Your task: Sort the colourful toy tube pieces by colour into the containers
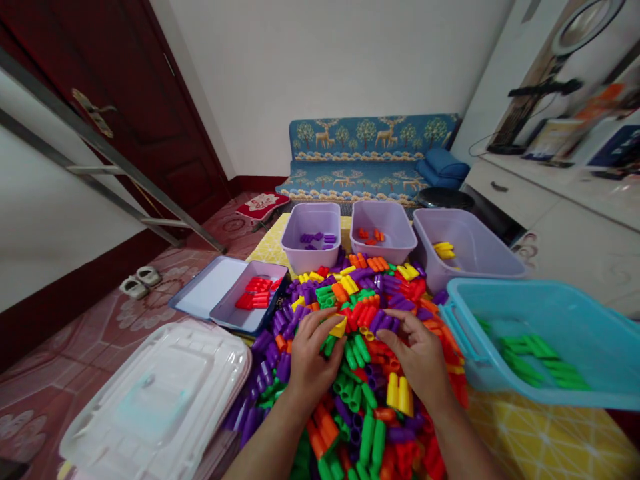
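Observation:
A heap of plastic tube-shaped toy pieces in purple, red, orange, green and yellow covers the middle of the table. Over it, my left hand closes thumb and fingers on a yellow piece. To its right, my right hand pinches a purple piece between thumb and fingers. Red pieces lie between the two hands, and a yellow double-tube piece rests below the right hand.
Lilac bins hold purple, orange and yellow pieces. Green pieces are in the turquoise bin, red ones in the open lidded box. White lids lie left; a blue sofa stands behind.

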Tool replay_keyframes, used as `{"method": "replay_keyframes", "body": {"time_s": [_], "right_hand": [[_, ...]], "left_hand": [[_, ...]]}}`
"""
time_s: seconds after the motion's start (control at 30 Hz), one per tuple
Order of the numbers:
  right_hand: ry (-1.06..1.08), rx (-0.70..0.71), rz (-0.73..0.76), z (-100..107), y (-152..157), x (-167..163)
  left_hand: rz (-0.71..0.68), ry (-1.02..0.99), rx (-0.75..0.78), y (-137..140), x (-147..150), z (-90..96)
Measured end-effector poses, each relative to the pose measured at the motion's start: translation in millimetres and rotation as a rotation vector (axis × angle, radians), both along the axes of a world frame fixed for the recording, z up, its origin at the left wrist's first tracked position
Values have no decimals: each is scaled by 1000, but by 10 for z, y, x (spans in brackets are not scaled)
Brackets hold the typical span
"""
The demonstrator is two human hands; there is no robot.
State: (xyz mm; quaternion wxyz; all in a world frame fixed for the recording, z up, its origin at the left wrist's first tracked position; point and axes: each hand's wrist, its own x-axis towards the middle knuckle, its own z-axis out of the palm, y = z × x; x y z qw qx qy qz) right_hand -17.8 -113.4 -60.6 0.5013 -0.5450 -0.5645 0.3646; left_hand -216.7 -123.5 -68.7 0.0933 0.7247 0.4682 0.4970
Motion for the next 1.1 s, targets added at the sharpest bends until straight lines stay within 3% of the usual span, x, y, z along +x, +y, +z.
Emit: {"method": "replay_keyframes", "body": {"time_s": [0.1, 0.27, 0.47, 0.57, 0.67, 0.83, 0.93, 1.1], "right_hand": [[13, 10, -14, -8, 4, -5], [-18, 176, -6, -44, 13, -25], [173, 64, 52, -57, -14, -25], [242, 33, 109, -27, -30, -32], [225, 49, 116, -31, -30, -27], [130, 112, 137, -66, -23, -31], [171, 103, 172, -35, -27, -41], [179, 34, 122, 1, 1, -1]], "left_hand": [[-16, -64, 9, -2, 10, -7], [16, -90, -20, -22, -10, 50], [-32, -27, -6, -43, -10, 129], [14, -2, 28, -46, 7, 178], [31, 57, 28, -42, 27, 270], [-124, 165, -67, -13, 100, 355], [-165, 133, -57, -5, 152, 322], [-92, -67, -97, -23, 126, 358]]}}
